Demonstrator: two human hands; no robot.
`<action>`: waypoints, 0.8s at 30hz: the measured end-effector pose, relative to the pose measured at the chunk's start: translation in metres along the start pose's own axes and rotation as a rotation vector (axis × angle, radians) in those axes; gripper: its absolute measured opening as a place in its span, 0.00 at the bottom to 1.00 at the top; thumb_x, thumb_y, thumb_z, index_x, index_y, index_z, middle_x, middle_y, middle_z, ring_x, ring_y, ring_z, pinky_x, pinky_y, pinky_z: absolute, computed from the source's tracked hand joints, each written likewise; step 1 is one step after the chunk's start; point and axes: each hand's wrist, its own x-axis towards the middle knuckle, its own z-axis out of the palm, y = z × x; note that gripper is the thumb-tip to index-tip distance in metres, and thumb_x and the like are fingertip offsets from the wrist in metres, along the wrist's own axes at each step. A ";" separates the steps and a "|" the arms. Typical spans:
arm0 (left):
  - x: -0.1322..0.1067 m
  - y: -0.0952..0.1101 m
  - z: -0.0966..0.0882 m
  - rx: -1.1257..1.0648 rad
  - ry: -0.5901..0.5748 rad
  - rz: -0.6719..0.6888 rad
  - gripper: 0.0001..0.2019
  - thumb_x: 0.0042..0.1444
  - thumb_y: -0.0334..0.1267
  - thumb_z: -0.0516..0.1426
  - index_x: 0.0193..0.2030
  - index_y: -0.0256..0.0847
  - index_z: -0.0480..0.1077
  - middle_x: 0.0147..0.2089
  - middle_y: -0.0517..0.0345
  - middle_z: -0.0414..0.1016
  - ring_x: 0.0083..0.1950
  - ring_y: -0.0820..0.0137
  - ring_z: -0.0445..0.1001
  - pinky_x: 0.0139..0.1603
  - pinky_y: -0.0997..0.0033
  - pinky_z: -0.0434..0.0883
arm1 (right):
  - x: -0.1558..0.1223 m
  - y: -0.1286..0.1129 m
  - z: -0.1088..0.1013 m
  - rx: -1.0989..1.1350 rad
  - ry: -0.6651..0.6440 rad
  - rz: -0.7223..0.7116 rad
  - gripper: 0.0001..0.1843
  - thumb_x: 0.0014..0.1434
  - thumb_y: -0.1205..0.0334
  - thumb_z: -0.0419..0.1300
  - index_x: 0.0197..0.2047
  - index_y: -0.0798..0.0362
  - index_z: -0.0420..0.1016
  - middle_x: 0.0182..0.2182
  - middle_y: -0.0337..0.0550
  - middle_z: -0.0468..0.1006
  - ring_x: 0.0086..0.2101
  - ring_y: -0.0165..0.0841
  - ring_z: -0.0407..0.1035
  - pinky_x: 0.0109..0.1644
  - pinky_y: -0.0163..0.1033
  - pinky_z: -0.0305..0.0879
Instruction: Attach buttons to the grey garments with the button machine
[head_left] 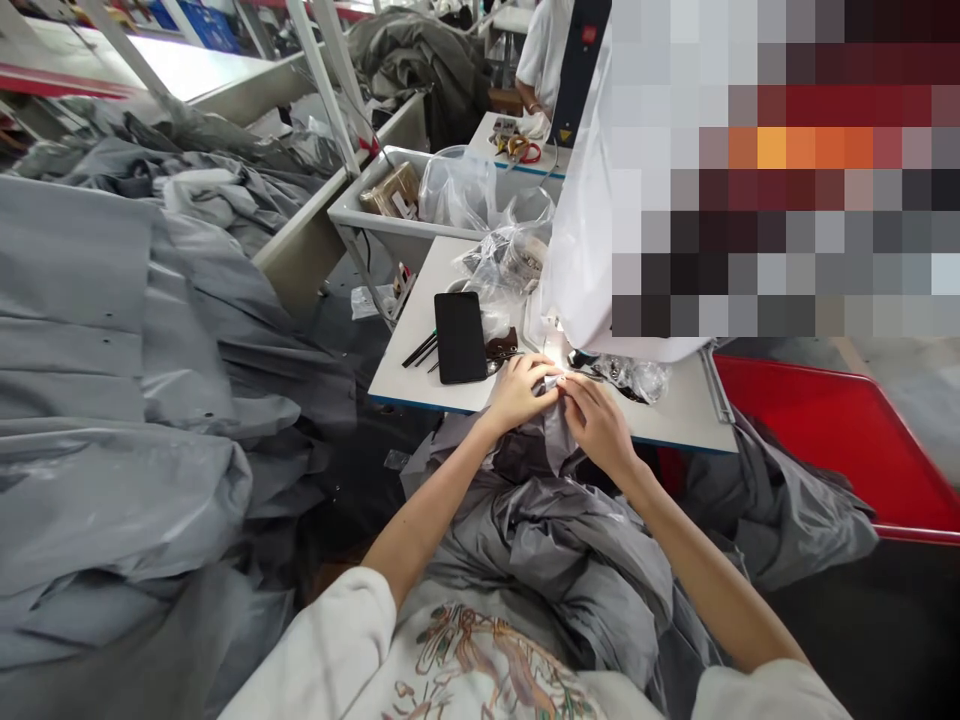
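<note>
And here's the counter (409, 385) dead ahead, a phone (460, 337) lying on it! Just to its right, the left hand (517, 393) and right hand (596, 425) meet over the near edge, the lap cloth (540, 540) rising between them. Behind the phone sits a plastic bag (510, 255), a bin (375, 205) beyond that. Far left, a heap of cloth (112, 400); far right, a tray (825, 440)!

The gathered fabric (555, 540) is slate grey, the worktop (405, 375) white with a blue edge, the phone (460, 338) black, the tray (825, 440) bright red, and the white sweatshirt (480, 660) bears an orange-brown figured print.
</note>
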 end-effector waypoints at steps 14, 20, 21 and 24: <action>0.000 -0.004 0.005 -0.009 0.017 0.018 0.13 0.56 0.43 0.60 0.47 0.45 0.75 0.53 0.58 0.72 0.54 0.65 0.66 0.57 0.66 0.63 | 0.018 0.011 0.028 0.265 0.116 0.863 0.17 0.55 0.44 0.53 0.29 0.49 0.59 0.25 0.40 0.70 0.30 0.38 0.65 0.35 0.40 0.57; 0.001 -0.005 0.006 -0.024 0.024 0.024 0.12 0.55 0.42 0.61 0.46 0.45 0.75 0.51 0.58 0.72 0.53 0.65 0.67 0.56 0.66 0.63 | 0.014 0.021 0.030 0.355 0.181 0.660 0.17 0.55 0.43 0.52 0.29 0.49 0.61 0.24 0.37 0.68 0.27 0.34 0.63 0.34 0.39 0.57; 0.001 -0.005 0.007 -0.023 0.025 0.025 0.12 0.55 0.42 0.61 0.46 0.45 0.75 0.51 0.58 0.72 0.53 0.65 0.67 0.56 0.66 0.64 | 0.013 0.021 0.030 0.359 0.187 0.648 0.17 0.55 0.43 0.52 0.29 0.49 0.61 0.23 0.37 0.68 0.26 0.34 0.63 0.34 0.39 0.57; 0.002 -0.008 0.008 -0.017 0.016 0.041 0.12 0.55 0.42 0.61 0.46 0.45 0.75 0.51 0.57 0.72 0.53 0.65 0.68 0.56 0.65 0.64 | 0.011 0.022 0.032 0.363 0.213 0.632 0.17 0.56 0.43 0.51 0.30 0.49 0.61 0.23 0.37 0.68 0.26 0.34 0.63 0.35 0.39 0.57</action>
